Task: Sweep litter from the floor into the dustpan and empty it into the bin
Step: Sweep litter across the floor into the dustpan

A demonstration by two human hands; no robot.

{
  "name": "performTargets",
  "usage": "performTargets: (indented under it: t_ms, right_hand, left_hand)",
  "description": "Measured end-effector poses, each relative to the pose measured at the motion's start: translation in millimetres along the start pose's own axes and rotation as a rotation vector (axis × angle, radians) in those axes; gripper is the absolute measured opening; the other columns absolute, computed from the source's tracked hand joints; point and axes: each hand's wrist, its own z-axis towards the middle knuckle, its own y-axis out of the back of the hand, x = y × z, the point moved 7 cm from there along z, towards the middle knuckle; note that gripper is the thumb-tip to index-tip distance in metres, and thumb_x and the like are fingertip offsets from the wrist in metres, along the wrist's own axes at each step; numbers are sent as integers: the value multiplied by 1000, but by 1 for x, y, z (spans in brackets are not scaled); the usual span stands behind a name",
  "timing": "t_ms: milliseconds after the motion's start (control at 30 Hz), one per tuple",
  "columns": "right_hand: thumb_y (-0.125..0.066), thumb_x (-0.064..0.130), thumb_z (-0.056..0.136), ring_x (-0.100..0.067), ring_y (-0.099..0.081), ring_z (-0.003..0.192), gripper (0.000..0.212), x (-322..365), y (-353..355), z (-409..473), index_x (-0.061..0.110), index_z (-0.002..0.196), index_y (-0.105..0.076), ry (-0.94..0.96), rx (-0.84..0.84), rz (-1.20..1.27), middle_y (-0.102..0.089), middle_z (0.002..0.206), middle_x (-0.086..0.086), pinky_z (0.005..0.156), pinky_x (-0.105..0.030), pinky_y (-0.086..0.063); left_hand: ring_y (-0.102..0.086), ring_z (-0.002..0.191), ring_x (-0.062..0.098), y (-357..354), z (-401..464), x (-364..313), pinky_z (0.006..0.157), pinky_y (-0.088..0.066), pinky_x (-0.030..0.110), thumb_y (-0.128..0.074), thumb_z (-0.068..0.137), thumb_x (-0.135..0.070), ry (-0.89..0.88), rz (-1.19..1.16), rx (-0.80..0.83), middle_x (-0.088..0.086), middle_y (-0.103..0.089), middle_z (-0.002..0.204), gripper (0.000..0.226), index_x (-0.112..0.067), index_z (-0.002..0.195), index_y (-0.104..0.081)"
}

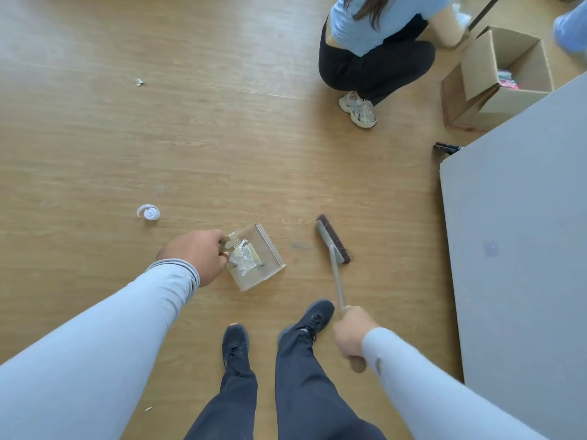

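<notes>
Clear plastic dustpan (257,257), gripped by left hand (193,255), holds wrappers; right hand (351,336) clasps broom (333,241) beside it (sweeping step); next, reach the crumpled litter (148,212) left of the dustpan.

The floor (190,154) is tan with a wood-grain pattern, and the dustpan (270,249) is clear, holding white and yellow litter (244,257). The broom (333,239) has dark brown bristles on a grey head; the sleeves (127,312) are pale blue-grey, the shoes (235,344) black.
</notes>
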Motion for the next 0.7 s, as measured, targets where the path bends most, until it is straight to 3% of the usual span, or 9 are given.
performTargets:
  t_ms: [67,100,167,233,300,400,567,700]
  right_hand:
    - [-48,7,87,-21,-49,72,21,17,-42,0,15,107,-50,43,68,-9,-46,75,3,80,-30,-56]
    - [-44,6,88,-21,-44,72,23,21,-56,-5,14,109,-48,66,122,-7,-43,75,3,77,-28,-54]
    - [-35,2,92,-21,-36,66,33,17,-59,-19,11,121,-47,68,201,100,-36,76,1,61,-25,-41]
    - [-38,4,94,-19,-38,52,44,-6,-35,-34,23,133,-50,73,222,239,-40,74,-3,46,-25,-38]
    - [-51,8,93,-18,-39,43,59,-34,-2,-50,36,145,-46,76,198,356,-47,68,-9,42,-26,-37]
    - [-58,8,96,-19,-38,44,68,-69,36,-71,33,155,-36,58,148,432,-50,66,-12,42,-28,-40]
    - [-52,10,96,-17,-47,47,69,-64,59,-54,33,157,-31,52,-67,371,-55,67,-9,45,-28,-45]
    - [-37,4,92,-26,-49,57,60,-25,44,-9,29,146,-44,8,-130,219,-55,75,-11,46,-28,-43]
  left_hand:
    - [-67,97,24,-1,1,0,81,-55,34,-54,97,-42,-1,-1,-5,-5,-71,110,30,-34,124,-61]
    - [-67,97,24,-1,0,-1,80,-55,34,-54,97,-42,-1,1,-4,-5,-71,109,29,-34,123,-61]
    - [-66,96,24,0,-1,-2,76,-52,32,-53,98,-42,1,13,-2,-5,-70,108,27,-33,122,-61]
    - [-66,96,25,2,-3,-5,72,-48,31,-53,98,-42,2,30,-10,-3,-70,107,26,-31,121,-61]
    - [-66,96,26,4,-5,-5,71,-47,31,-53,98,-42,5,35,-12,-3,-70,107,27,-30,122,-62]
    - [-66,98,25,4,-7,-4,71,-47,31,-53,99,-42,9,29,-6,-3,-70,109,28,-31,123,-61]
    - [-66,93,23,4,-9,-6,69,-47,30,-52,99,-40,1,20,-10,-4,-71,108,26,-30,122,-62]
    - [-67,97,23,1,-9,-7,72,-48,30,-53,98,-41,5,24,-26,-5,-71,109,26,-31,120,-62]
